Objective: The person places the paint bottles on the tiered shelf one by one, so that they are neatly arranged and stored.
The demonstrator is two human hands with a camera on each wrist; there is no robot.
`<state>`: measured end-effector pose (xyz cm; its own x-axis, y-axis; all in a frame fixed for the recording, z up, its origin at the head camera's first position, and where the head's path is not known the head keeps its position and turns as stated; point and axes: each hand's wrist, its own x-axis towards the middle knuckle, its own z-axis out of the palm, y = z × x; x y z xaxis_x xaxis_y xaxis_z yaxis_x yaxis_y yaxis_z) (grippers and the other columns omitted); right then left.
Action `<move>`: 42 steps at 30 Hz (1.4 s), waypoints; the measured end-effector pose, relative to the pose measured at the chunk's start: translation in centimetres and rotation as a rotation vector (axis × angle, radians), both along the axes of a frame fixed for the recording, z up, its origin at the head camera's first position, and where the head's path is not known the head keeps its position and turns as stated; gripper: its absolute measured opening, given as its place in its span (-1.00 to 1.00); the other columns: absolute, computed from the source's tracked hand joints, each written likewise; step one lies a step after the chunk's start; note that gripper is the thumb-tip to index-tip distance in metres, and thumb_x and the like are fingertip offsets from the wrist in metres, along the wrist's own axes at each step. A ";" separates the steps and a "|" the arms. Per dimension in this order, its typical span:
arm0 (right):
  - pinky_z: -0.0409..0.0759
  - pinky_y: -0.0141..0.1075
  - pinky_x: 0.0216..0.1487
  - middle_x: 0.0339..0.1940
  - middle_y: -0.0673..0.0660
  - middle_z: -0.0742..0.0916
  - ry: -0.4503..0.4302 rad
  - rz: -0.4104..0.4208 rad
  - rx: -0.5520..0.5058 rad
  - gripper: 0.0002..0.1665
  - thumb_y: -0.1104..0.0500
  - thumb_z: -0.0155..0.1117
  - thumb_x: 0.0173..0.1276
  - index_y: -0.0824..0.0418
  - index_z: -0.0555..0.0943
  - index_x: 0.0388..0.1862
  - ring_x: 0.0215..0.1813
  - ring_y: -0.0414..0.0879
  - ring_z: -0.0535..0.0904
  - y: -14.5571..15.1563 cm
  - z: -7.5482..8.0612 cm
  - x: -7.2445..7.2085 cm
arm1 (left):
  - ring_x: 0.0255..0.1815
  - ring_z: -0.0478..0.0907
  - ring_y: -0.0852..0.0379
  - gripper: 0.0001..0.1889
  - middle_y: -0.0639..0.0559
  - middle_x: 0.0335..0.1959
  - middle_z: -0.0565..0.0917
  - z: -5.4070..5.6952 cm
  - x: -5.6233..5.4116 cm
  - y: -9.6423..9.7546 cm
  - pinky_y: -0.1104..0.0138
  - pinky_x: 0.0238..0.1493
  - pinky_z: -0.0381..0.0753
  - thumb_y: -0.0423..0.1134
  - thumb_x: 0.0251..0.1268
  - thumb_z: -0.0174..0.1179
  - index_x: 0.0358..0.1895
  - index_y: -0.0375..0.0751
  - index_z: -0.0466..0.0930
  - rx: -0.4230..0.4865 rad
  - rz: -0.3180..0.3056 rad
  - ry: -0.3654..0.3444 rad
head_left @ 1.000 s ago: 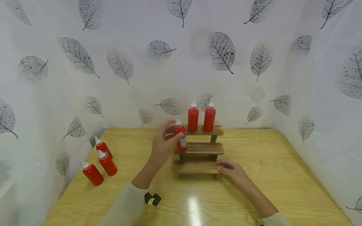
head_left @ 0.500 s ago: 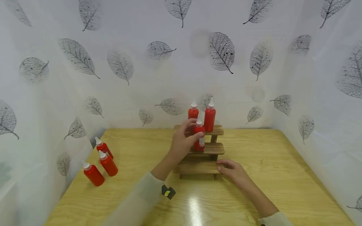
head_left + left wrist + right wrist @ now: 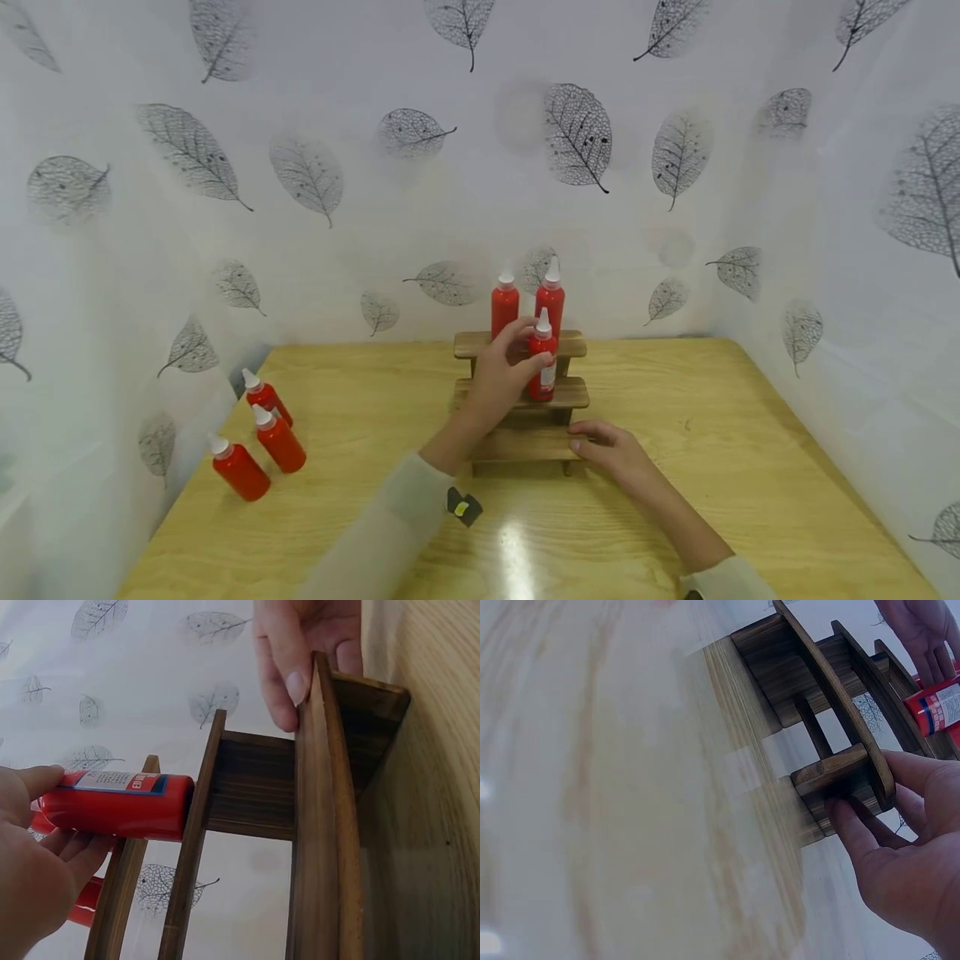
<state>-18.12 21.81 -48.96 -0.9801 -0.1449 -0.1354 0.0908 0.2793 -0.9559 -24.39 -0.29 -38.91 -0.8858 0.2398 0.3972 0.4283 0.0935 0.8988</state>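
Note:
My left hand grips a red squeeze bottle with a white pointed cap, thumb on one side and fingers on the other. The bottle stands upright at the right part of the middle step of a three-step wooden display stand. In the left wrist view the base of the red bottle appears to meet that step. My right hand pinches the right end of the lowest step; the right wrist view shows its thumb and fingers about the stand's edge.
Two more red bottles, a left one and a right one, stand on the top step. Several red bottles stand at the table's left side. A white leaf-print curtain surrounds the wooden table.
My left hand has carried the bottle rightward along the middle step, from its left end to its right part. My right hand has kept its place on the lowest step.

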 end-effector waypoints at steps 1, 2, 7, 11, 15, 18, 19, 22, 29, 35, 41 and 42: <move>0.52 -0.12 0.30 0.29 0.17 0.64 -0.001 0.002 -0.001 -0.51 -0.02 0.37 0.38 0.17 0.63 0.21 0.32 0.07 0.52 0.0 0.0 0.0 | 0.07 0.65 0.05 -0.49 -0.05 0.10 0.69 -0.1 0.0 0.1 0.17 0.16 0.67 -0.21 0.33 0.36 0.32 0.05 0.48 0.003 0.000 -0.006; 0.52 -0.10 0.31 0.30 0.17 0.63 -0.003 0.005 0.002 -0.50 -0.03 0.37 0.38 0.16 0.62 0.21 0.33 0.08 0.52 0.0 0.1 0.0 | 0.08 0.65 0.06 -0.49 -0.04 0.11 0.69 -0.1 0.0 0.1 0.18 0.17 0.66 -0.21 0.33 0.36 0.32 0.05 0.49 0.006 -0.001 -0.015; 0.51 -0.10 0.31 0.30 0.17 0.63 0.004 0.010 0.012 -0.50 -0.04 0.37 0.38 0.15 0.63 0.21 0.34 0.09 0.50 -0.1 0.0 -0.2 | 0.16 0.61 0.11 -0.51 0.09 0.17 0.66 -0.6 0.0 0.3 0.19 0.24 0.62 -0.17 0.34 0.35 0.31 0.12 0.50 -0.008 0.000 -0.035; 0.50 -0.15 0.28 0.29 0.16 0.64 0.014 0.015 0.018 -0.51 -0.03 0.37 0.37 0.15 0.63 0.20 0.33 0.08 0.51 -0.1 0.0 -0.3 | 0.16 0.60 0.12 -0.53 0.16 0.18 0.65 -0.8 0.2 0.4 0.18 0.27 0.61 -0.15 0.34 0.35 0.29 0.16 0.51 -0.022 0.008 -0.040; 0.51 -0.19 0.26 0.27 0.17 0.65 0.021 0.008 0.023 -0.52 -0.02 0.38 0.37 0.16 0.64 0.19 0.32 0.07 0.52 -0.1 -0.1 -0.4 | 0.19 0.59 0.10 -0.52 0.14 0.20 0.64 -0.8 0.3 0.5 0.16 0.31 0.58 -0.16 0.34 0.35 0.30 0.16 0.51 -0.016 0.006 -0.053; 0.51 -0.17 0.27 0.26 0.17 0.65 0.025 0.003 0.031 -0.53 -0.02 0.38 0.37 0.15 0.64 0.18 0.32 0.08 0.52 -0.1 -0.2 -0.5 | 0.20 0.59 0.08 -0.51 0.10 0.21 0.64 -0.8 0.4 0.4 0.15 0.33 0.56 -0.17 0.34 0.35 0.31 0.12 0.50 -0.006 0.003 -0.059; 0.51 -0.16 0.28 0.27 0.17 0.65 0.026 0.004 0.033 -0.53 -0.02 0.38 0.37 0.15 0.64 0.19 0.33 0.09 0.52 -0.1 -0.3 -0.5 | 0.20 0.58 0.07 -0.51 0.08 0.21 0.64 -0.8 0.4 0.4 0.15 0.33 0.56 -0.18 0.34 0.35 0.31 0.11 0.50 0.003 0.001 -0.062; 0.51 -0.14 0.29 0.27 0.16 0.66 0.031 0.007 0.041 -0.53 -0.03 0.38 0.37 0.13 0.65 0.18 0.35 0.10 0.51 -0.2 -0.3 -0.6 | 0.23 0.58 0.07 -0.50 0.06 0.22 0.63 -0.8 0.5 0.0 0.15 0.35 0.54 -0.18 0.34 0.35 0.33 0.09 0.49 0.025 0.002 -0.063; 0.51 -0.19 0.25 0.26 0.18 0.66 0.025 0.012 0.007 -0.52 -0.01 0.38 0.37 0.15 0.64 0.19 0.34 0.10 0.52 -0.5 -0.2 -0.5 | 0.27 0.59 -0.02 -0.52 -0.10 0.25 0.62 -0.3 1.3 -2.2 0.18 0.35 0.54 -0.21 0.37 0.32 0.32 -0.07 0.48 0.048 0.008 0.017; 0.52 -0.09 0.30 0.28 0.18 0.65 0.017 0.013 0.017 -0.51 -0.04 0.37 0.37 0.14 0.63 0.21 0.33 0.10 0.52 -0.3 -0.3 -0.4 | 0.28 0.56 -0.15 -0.52 -0.23 0.23 0.60 -0.4 2.2 -5.0 0.15 0.30 0.58 -0.27 0.35 0.33 0.31 -0.22 0.49 0.073 0.023 0.041; 0.55 -0.05 0.30 0.30 0.19 0.62 -0.005 0.000 0.004 -0.49 -0.05 0.38 0.37 0.13 0.62 0.22 0.34 0.12 0.51 0.0 -0.2 -0.1 | 0.27 0.55 -0.14 -0.50 -0.21 0.22 0.61 -1.6 2.9 -7.7 0.07 0.29 0.59 -0.26 0.33 0.35 0.30 -0.29 0.50 0.033 0.059 0.061; 0.54 -0.06 0.30 0.30 0.19 0.62 -0.004 -0.001 0.003 -0.49 -0.05 0.38 0.37 0.13 0.61 0.23 0.35 0.12 0.51 0.0 -0.2 -0.1 | 0.27 0.54 -0.12 -0.49 -0.20 0.23 0.61 -1.8 3.1 -8.3 0.07 0.29 0.59 -0.27 0.33 0.35 0.30 -0.30 0.50 0.031 0.068 0.068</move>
